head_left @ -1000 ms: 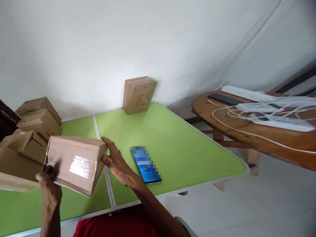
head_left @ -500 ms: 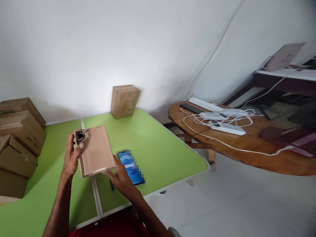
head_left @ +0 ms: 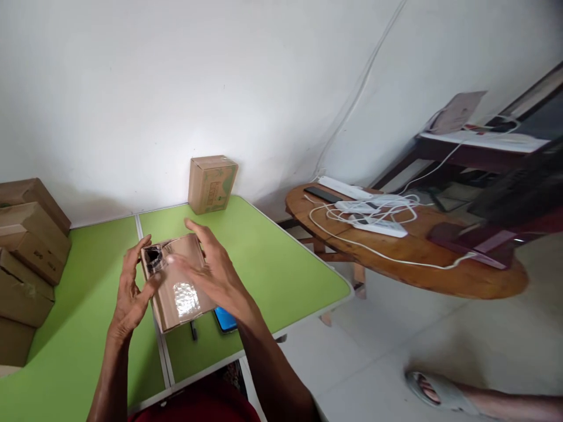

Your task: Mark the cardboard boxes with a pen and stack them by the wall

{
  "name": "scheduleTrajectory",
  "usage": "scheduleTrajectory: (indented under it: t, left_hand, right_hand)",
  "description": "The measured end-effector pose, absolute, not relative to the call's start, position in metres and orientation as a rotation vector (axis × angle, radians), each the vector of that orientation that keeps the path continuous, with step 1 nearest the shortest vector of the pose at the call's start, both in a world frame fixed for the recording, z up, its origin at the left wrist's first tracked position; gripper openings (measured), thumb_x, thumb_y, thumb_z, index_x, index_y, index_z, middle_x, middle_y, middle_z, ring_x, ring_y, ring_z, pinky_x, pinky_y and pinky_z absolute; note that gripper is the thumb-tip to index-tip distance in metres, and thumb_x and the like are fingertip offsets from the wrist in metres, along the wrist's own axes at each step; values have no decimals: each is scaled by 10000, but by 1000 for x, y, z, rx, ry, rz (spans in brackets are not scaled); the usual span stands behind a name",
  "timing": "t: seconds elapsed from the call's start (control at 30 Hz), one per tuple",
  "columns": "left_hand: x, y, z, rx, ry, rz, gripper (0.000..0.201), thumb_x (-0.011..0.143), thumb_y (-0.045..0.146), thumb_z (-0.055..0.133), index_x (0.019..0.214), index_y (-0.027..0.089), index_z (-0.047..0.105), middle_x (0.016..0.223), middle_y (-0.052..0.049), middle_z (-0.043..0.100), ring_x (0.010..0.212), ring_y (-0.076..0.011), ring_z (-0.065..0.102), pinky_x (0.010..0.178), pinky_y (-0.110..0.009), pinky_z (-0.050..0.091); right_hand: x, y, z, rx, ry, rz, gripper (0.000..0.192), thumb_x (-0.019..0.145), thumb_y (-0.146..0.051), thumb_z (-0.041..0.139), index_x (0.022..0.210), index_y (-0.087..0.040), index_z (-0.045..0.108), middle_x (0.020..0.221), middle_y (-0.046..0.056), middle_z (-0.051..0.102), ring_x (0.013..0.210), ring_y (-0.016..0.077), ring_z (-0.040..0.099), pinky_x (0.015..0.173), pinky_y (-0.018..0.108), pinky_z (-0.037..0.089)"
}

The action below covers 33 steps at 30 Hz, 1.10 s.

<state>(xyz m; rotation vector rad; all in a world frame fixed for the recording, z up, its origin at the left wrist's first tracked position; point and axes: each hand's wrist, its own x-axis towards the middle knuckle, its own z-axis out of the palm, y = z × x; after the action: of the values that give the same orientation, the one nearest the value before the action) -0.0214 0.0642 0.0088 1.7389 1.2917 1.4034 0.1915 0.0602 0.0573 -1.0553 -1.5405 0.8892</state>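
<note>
A small brown cardboard box (head_left: 176, 316) is held tilted above the green table. Near its upper left corner is a torn, dark hole (head_left: 153, 258), and shiny tape glints on its face. My left hand (head_left: 132, 296) grips the box along its left side, the thumb resting on the face below the hole. Over the right part of the box is my right hand (head_left: 217, 272), fingers spread and thumb reaching toward the hole. Whether that thumb touches the cardboard is blurred. Partly covered by the box and right arm, a phone (head_left: 226, 319) lies on the table.
A dark pen-like object (head_left: 194, 331) lies below the box. Another carton (head_left: 213, 184) stands against the wall, and several cartons (head_left: 37, 246) are stacked at left. Power strips and white cables (head_left: 378, 214) cover part of a wooden table (head_left: 396, 275). A person's sandalled foot (head_left: 433, 390) is at lower right.
My right hand has moved from the box's lower right corner up over its face. The box now covers more of the phone. A foot has come into view at right.
</note>
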Motion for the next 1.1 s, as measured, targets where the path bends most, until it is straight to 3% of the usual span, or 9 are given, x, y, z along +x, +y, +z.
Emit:
scheduleTrajectory:
  t: [0.07,0.13,0.27,0.4,0.6,0.77,0.93,1.1]
  left_hand:
    - [-17,63,11,1774,1296,1392,827,930,699,749,1655,332,591,1696,-142,601,1588,-435,519,1290,-732,398]
    - [-13,62,13,1787,1298,1399,786,952,685,745,1642,334,606,1692,-136,606,1592,-423,519,1299,-714,400]
    - [-6,61,18,1760,1328,1472,654,1026,689,652,1527,272,707,1595,-147,681,1510,-394,597,1269,-634,467]
    - [4,67,23,1730,1427,1517,562,1060,632,598,1411,228,771,1481,-148,754,1390,-376,679,1197,-591,538]
    - [10,75,32,1829,1463,1483,569,1051,569,558,1410,181,769,1453,-165,778,1365,-378,702,1189,-588,540]
    - [10,74,37,1837,1502,1460,601,1019,673,616,1337,199,806,1413,-151,800,1346,-395,699,1166,-586,535]
    - [13,76,43,1834,1500,1464,564,1087,658,527,1203,195,827,1290,-149,828,1219,-346,742,1092,-510,565]
    - [15,77,46,1871,1503,1496,542,1099,620,512,1155,186,830,1254,-140,838,1167,-320,755,1038,-466,581]
  right_hand:
    - [182,68,60,-1147,-1582,760,733,898,-567,874,1527,-263,651,1574,155,632,1497,392,605,1257,580,524]
    - [173,72,58,-1222,-1583,656,555,917,-536,843,1367,-242,705,1360,142,691,1296,362,702,1119,545,612]
    - [163,71,53,-1368,-1531,517,386,880,-493,823,1151,-251,693,1162,84,681,1069,308,728,944,474,643]
    - [159,74,53,-1424,-1515,455,366,867,-486,803,1123,-268,660,1114,68,679,1037,302,724,898,445,624]
    - [166,84,51,-1429,-1541,409,339,885,-462,793,1115,-264,639,1090,67,692,1013,296,717,939,455,603]
    - [179,86,51,-1331,-1624,470,274,972,-458,749,1149,-275,648,1150,65,713,1077,279,722,956,417,600]
    - [174,82,53,-1413,-1618,444,385,982,-492,780,1231,-236,636,1219,90,687,1070,286,734,927,420,608]
    - [169,80,56,-1496,-1582,395,392,931,-502,814,1155,-244,620,1118,62,673,1009,275,720,882,391,583]
